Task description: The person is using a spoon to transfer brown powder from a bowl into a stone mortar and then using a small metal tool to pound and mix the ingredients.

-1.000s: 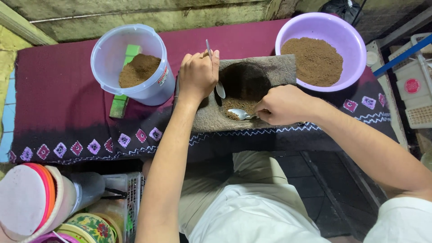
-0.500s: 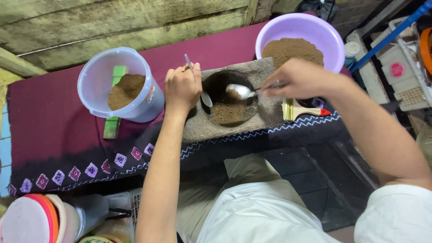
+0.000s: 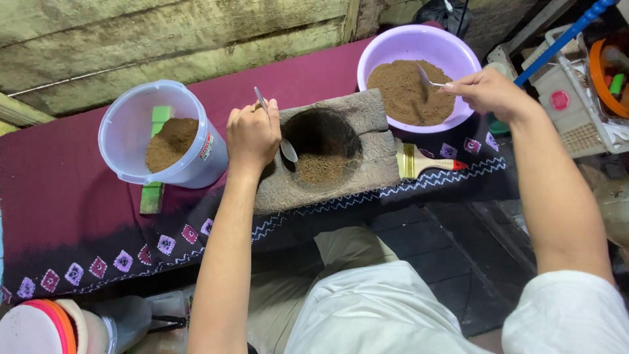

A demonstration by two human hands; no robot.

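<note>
Spoon (image 3: 427, 78) in closed right grip (image 3: 488, 92)

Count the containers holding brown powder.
3: the clear bucket at left, the stone mortar in the middle, the purple bowl at right.

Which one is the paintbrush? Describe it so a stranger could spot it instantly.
Find the maroon cloth with its patterned border, then the grey stone block with the round hollow at its middle. The paintbrush lies flat on the cloth against the block's right edge, below the purple bowl. Its pale bristles and red-tipped handle set it apart.
</note>
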